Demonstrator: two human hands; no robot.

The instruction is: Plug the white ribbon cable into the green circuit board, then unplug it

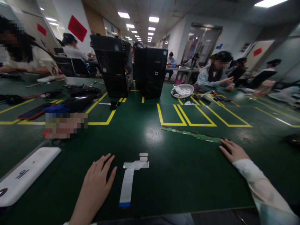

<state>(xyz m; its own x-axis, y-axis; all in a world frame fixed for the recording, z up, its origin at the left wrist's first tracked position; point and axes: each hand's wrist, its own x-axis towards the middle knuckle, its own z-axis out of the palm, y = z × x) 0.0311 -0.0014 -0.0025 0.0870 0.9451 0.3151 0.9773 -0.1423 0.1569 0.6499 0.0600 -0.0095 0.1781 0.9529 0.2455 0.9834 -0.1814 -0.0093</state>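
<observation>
Head view: one green tabletop [185, 181]. One flat white ribbon cable [127, 187], blue-tipped, near the tabletop's front edge; our left hand [97, 176] is just left of it, fingers spread, holding nothing. One narrow green circuit board [206, 138], farther from that edge; our right hand [234, 151] is at its right end, pinching or merely touching, we cannot tell.
</observation>
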